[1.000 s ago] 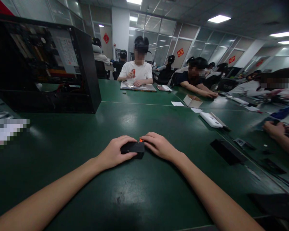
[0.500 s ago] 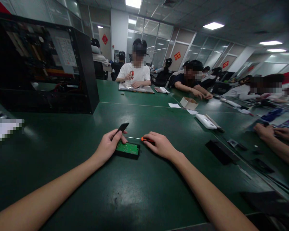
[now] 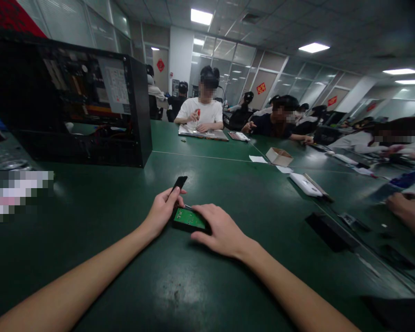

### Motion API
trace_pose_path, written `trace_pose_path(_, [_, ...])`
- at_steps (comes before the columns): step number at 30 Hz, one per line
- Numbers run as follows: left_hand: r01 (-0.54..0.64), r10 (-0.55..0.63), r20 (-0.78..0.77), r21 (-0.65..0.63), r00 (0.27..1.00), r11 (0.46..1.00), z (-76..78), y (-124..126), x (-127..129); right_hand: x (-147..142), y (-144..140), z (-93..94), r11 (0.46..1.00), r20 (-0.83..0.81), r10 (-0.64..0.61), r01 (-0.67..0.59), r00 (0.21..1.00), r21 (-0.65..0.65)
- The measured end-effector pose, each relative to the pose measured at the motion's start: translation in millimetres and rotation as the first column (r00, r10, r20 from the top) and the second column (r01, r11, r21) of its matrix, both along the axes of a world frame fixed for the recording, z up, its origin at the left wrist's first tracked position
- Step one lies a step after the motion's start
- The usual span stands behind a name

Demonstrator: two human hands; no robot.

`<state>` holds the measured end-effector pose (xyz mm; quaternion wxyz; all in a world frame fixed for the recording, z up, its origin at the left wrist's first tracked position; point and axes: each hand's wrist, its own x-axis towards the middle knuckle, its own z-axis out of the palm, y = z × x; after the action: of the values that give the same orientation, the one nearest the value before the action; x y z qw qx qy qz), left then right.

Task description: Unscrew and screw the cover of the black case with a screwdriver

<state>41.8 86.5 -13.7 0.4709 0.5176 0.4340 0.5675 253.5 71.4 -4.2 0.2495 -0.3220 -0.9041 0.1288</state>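
A small black case point(image 3: 180, 225) lies on the green table point(image 3: 200, 286) with its green circuit board point(image 3: 189, 217) exposed. My left hand point(image 3: 161, 213) pinches the case's black cover point(image 3: 179, 183) and holds it tilted up, just behind the case's left end. My right hand point(image 3: 218, 232) lies over the case's right end, fingers curled on its edge. No screwdriver shows; whether one is under that palm I cannot tell.
An open black computer tower point(image 3: 90, 115) stands at the back left. To the right lie a white device point(image 3: 306, 184), a cardboard box point(image 3: 279, 157) and black parts point(image 3: 328, 225). Another person's hands point(image 3: 406, 206) work at the right edge. Several people sit across the table.
The black cover came off the case in my left hand, baring the green board. My right hand then moved from the orange-handled screwdriver onto the case's right end. The screwdriver has gone from sight.
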Motion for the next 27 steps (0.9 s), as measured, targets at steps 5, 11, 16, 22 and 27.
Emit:
trace_pose_path(5, [0.033, -0.032, 0.045, -0.009, 0.998, 0.999, 0.7, -0.2, 0.6, -20.4, -16.1, -1.0, 0.999, -0.008, 0.054, -0.054, 0.999, 0.007])
trace_pose_path(11, [0.08, -0.076, -0.172, 0.015, 0.982, 0.997, 0.9, 0.7, -1.5, 10.3, -4.3, 28.0, 0.999, -0.319, -0.044, 0.044, 0.947, -0.007])
trace_pose_path(16, [0.251, -0.153, -0.547, 0.108, 0.823, 0.962, 8.4, -9.8, 4.3, 113.2, 46.2, 49.2, 0.752, -0.41, -0.521, 0.629, 0.749, 0.194])
trace_pose_path(22, [0.461, -0.253, -0.72, 0.104, 0.646, 0.881, 11.9, -22.8, 12.7, 233.0, 77.5, 28.6, 0.22, -0.023, -0.974, 0.958, 0.227, 0.183])
trace_pose_path(27, [0.466, -0.258, -0.732, 0.091, 0.63, 0.88, 13.3, -22.1, 13.6, 249.8, 81.0, 12.1, 0.11, 0.177, -0.981, 0.984, 0.085, 0.139])
